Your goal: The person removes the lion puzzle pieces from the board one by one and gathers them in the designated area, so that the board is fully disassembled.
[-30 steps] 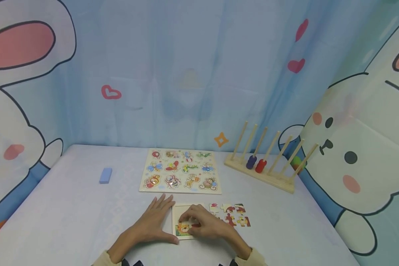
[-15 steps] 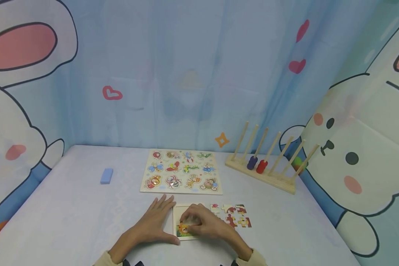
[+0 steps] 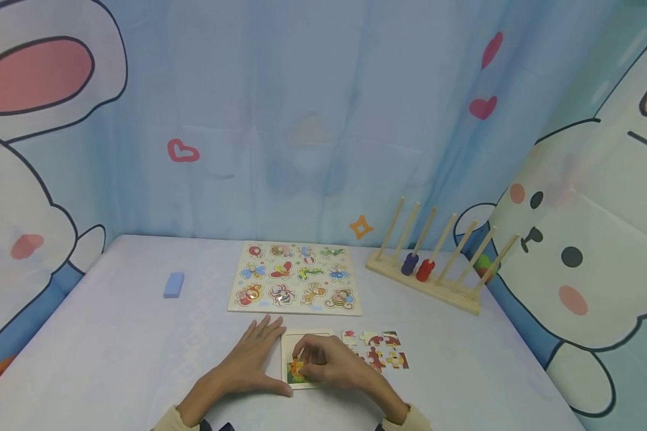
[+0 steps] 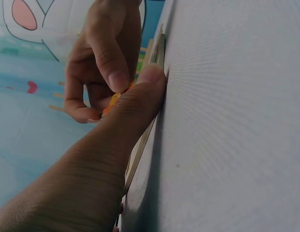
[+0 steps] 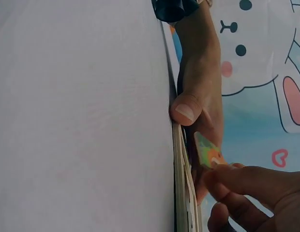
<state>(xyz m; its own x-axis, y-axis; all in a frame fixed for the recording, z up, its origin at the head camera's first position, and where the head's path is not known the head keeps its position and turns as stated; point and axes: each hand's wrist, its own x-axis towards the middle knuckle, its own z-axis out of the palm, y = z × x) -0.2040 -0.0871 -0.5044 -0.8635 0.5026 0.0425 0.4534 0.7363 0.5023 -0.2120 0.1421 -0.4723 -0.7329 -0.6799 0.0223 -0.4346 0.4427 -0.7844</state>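
My right hand [image 3: 331, 362] pinches a green and orange puzzle piece [image 5: 208, 152] between thumb and fingers. In the right wrist view the piece stands tilted up above the shallow wooden puzzle tray [image 3: 289, 344]. In the head view the same piece lies over the tray's lower left part, partly behind the fingertips. My left hand [image 3: 250, 362] lies flat on the table with fingers spread along the tray's left edge. Its thumb [image 4: 151, 75] rests at the near left corner of the tray. The right side of the tray is hidden under my right hand.
Several loose puzzle pieces [image 3: 375, 350] lie right of the tray. Behind it is a wooden board with animal pictures [image 3: 293, 278]. A peg stand [image 3: 447, 293] with blue and red beads stands at the back right, and a blue block [image 3: 174, 285] lies to the left.
The piece in the tray's lower left corner has tilted up in my right fingers, showing narrower in the head view. The right fingers have curled more. My left hand has stayed put.
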